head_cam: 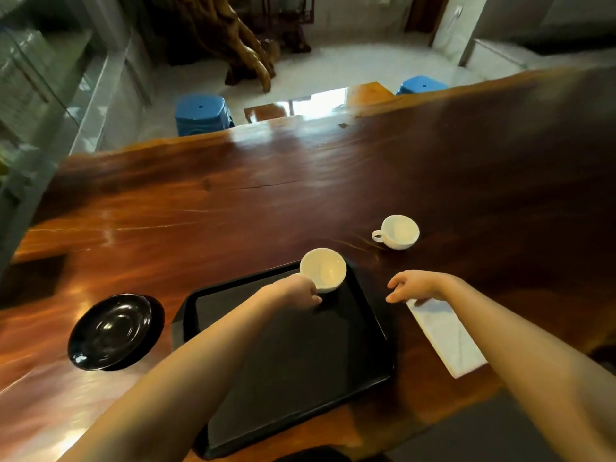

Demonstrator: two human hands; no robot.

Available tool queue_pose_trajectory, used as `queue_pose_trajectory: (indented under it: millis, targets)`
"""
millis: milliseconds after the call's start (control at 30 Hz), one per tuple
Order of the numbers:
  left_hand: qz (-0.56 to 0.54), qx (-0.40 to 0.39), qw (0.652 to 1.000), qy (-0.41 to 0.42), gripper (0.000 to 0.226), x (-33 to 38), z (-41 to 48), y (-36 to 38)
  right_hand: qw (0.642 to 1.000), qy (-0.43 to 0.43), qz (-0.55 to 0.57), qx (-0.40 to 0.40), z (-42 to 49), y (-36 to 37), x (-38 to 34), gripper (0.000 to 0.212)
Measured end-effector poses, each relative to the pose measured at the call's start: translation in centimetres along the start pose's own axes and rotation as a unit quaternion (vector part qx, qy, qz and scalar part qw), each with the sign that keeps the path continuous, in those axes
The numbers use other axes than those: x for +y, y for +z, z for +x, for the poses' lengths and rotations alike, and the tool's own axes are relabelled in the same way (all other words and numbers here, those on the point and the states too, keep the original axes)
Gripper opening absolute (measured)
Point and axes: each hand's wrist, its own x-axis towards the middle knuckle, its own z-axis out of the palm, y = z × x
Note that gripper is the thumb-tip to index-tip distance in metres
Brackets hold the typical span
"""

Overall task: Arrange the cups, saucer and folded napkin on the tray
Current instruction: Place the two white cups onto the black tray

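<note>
A black rectangular tray lies on the wooden table in front of me. My left hand grips a white cup over the tray's far right corner. A second white cup with its handle to the left stands on the table beyond the tray. A folded white napkin lies right of the tray. My right hand hovers over the napkin's far end, fingers apart and empty. A black saucer sits left of the tray.
The long dark wooden table stretches away on all sides. Beyond its far edge stand two blue stools and a carved wooden root piece on a white floor.
</note>
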Motion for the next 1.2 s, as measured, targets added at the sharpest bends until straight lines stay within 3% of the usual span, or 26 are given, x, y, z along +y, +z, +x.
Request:
queue_pose_trajectory:
  millis: [167, 567, 933, 1200]
  targets:
    - [0.019, -0.057, 0.998, 0.002, 0.044, 4.1, 2.3, -1.7, 1.000, 0.014, -0.021, 0.016, 0.1, -3.7, 3.4, 0.062]
    - [-0.071, -0.041, 0.995, -0.048, 0.039, 12.7, 10.9, -6.4, 0.997, 0.003, -0.074, 0.029, 4.6, -13.8, 9.3, 0.063]
    - [-0.050, -0.070, 0.992, -0.090, 0.037, 14.1, 16.6, -7.1, 0.997, -0.016, -0.071, -0.009, 10.8, -16.4, 10.6, 0.063]
    - [-0.066, -0.063, 0.987, -0.129, 0.039, 12.4, 19.6, -7.8, 0.993, -0.111, -0.040, -0.021, 14.7, -17.5, 8.2, 0.073]
